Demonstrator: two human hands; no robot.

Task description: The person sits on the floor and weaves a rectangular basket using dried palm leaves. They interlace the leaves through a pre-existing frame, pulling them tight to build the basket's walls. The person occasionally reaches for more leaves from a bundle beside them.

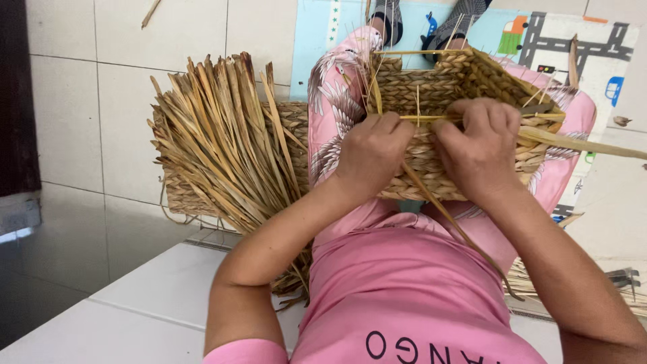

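The basket (465, 87) on the lap looks mostly woven, walls plaited up to the rim under the left hand (369, 152) and right hand (482, 145), both closed on a strand (431, 117), with loose ends left untucked.

A home floor: pale tiles (101, 101), a child's play mat (579, 40) and dried straw bundles (222, 141)

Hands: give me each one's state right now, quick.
Left hand: closed, fingers curled on the near rim of the woven basket.
Right hand: closed on the same rim, pinching a flat straw strand.
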